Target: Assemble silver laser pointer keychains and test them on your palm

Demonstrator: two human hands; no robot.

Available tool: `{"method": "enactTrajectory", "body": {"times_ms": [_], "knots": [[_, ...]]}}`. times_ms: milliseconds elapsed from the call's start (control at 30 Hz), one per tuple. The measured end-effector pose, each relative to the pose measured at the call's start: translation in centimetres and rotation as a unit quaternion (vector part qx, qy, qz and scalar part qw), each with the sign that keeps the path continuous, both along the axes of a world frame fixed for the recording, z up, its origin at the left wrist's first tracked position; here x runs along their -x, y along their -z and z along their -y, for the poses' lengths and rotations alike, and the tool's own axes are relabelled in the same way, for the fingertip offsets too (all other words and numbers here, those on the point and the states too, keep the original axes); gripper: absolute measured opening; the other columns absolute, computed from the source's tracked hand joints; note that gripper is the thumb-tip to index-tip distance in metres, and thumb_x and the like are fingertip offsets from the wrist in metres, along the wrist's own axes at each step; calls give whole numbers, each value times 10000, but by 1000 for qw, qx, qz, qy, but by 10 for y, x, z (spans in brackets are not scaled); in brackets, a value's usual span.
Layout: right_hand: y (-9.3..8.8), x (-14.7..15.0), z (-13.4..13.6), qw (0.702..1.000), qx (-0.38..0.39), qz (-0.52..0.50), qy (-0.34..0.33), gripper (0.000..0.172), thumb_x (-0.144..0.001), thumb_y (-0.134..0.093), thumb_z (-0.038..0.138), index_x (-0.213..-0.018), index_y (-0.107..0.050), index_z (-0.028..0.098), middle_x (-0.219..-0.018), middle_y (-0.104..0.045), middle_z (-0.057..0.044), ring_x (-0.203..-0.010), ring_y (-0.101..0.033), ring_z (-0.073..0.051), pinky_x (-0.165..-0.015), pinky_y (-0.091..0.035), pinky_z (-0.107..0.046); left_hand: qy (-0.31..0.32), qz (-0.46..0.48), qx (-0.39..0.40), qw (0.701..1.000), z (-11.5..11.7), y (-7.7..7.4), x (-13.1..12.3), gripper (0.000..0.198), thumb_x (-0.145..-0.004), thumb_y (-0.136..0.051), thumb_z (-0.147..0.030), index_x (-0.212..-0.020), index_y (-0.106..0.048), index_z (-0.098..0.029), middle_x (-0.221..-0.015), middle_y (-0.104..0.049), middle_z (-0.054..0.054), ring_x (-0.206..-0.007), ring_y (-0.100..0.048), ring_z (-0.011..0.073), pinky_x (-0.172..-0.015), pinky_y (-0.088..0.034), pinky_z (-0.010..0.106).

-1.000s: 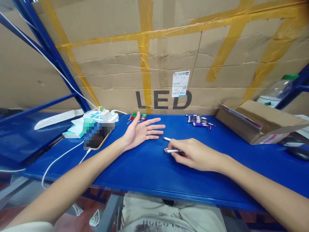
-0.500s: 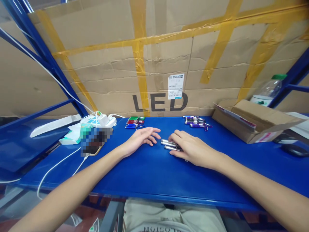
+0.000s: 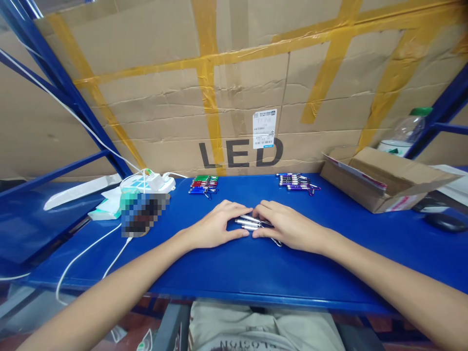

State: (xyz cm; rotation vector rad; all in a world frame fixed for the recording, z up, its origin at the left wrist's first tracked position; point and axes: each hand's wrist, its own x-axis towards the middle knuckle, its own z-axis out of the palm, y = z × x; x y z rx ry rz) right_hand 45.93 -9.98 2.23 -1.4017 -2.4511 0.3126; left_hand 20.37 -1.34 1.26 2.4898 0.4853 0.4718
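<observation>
Several slim silver pen-shaped tubes with clips (image 3: 249, 223) lie side by side on the blue table, between my two hands. My left hand (image 3: 215, 225) curves around their left ends, thumb on the near side and fingers on the far side. From the right, my right hand (image 3: 287, 225) grips their other ends, which its fingers partly hide. A metal clip loop (image 3: 277, 242) sticks out below the right palm. Behind the hands lie a group of green, red and blue tubes (image 3: 204, 185) on the left and a group of purple and dark ones (image 3: 295, 182) on the right.
An open cardboard box (image 3: 395, 192) stands at the right, near a black mouse (image 3: 445, 222) and a green-capped bottle (image 3: 405, 131). To the left are a power strip (image 3: 164, 184), a tissue pack (image 3: 106, 207), a blurred phone and white cables. A large carton (image 3: 153, 112) walls off the back.
My left hand has moved right and down and closed in around the silver tubes' left ends. The tubes have shifted slightly left, with my right hand still on them.
</observation>
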Motion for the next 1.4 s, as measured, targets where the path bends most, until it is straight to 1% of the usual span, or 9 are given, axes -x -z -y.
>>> {"method": "enactTrajectory", "body": {"times_ms": [133, 267, 333, 500, 633, 800, 967, 1167, 1400], "knots": [[-5, -2, 3, 1000, 2, 1, -5, 381, -1039, -666, 563, -1225, -635, 231, -1186, -696, -111, -1065, -651, -330, -909, -521, -464, -7, -6, -8, 1000, -5, 0, 1, 438, -1009, -735, -531, -1384, -747, -303, -1365, -693, 106, -1245, -583, 319, -1136, -437, 483], [-11, -8, 5, 999, 10, 30, 0, 257, -984, -665, 325, -1219, -625, 228, -1180, -697, -107, -1010, -660, -304, -886, -518, -442, -9, -8, -15, 1000, -9, 0, 3, 391, -1022, -720, -508, -1343, -747, -287, -1305, -701, 103, -1198, -597, 309, -1103, -447, 468], [-11, -10, 5, 999, 17, 39, 2, 219, -973, -647, 275, -1185, -620, 228, -1159, -692, -101, -997, -660, -295, -879, -518, -429, -9, -11, -20, 1000, -8, -1, 4, 376, -1034, -706, -484, -1347, -737, -279, -1304, -700, 103, -1193, -600, 306, -1090, -451, 455], [-8, -7, 3, 1000, 25, 9, -4, 154, -1079, -586, 364, -1141, -604, 224, -1139, -681, -91, -1001, -663, -278, -864, -518, -403, -13, -10, -27, 999, -1, -6, 5, 390, -1043, -689, -441, -1396, -711, -277, -1325, -692, 102, -1200, -594, 306, -1081, -455, 444], [-6, -3, 3, 1000, 20, 11, -10, 173, -1101, -588, 394, -1099, -597, 221, -1118, -680, -80, -1004, -663, -276, -870, -511, -400, -10, -13, -24, 1000, -1, -5, 4, 431, -1021, -715, -523, -1390, -730, -301, -1310, -689, 100, -1190, -590, 310, -1084, -450, 451], [-5, 0, 4, 1000, 16, 13, -7, 188, -1105, -602, 410, -1114, -594, 223, -1121, -692, -78, -994, -670, -269, -854, -509, -386, -14, -26, -32, 999, -4, -6, 4, 354, -1044, -692, -479, -1334, -745, -281, -1291, -687, 97, -1189, -591, 299, -1077, -456, 437], [-4, -1, 2, 1000, 11, 11, 12, 207, -1108, -599, 422, -1156, -614, 221, -1098, -710, -72, -981, -683, -269, -840, -511, -383, -12, -62, -96, 993, -11, -18, 15, 291, -1041, -693, -399, -1284, -737, -246, -1289, -699, 100, -1187, -614, 298, -1072, -467, 438], [-2, -1, 0, 1000, 7, 15, 6, 258, -1103, -613, 431, -1241, -630, 214, -1173, -723, -94, -1045, -703, -292, -876, -530, -401, -57, -134, -140, 979, -25, -34, 30, 246, -1020, -687, -324, -1243, -722, -226, -1253, -727, 77, -1194, -649, 276, -1063, -482, 389], [-3, 0, 0, 1000, 2, 26, 7, 262, -1103, -609, 423, -1255, -629, 211, -1233, -727, -113, -1096, -712, -312, -930, -550, -435, -138, -233, -160, 949, -48, -41, 60, 318, -1001, -724, -429, -1282, -748, -284, -1282, -746, 71, -1202, -688, 312, -1026, -491, 389]]}}
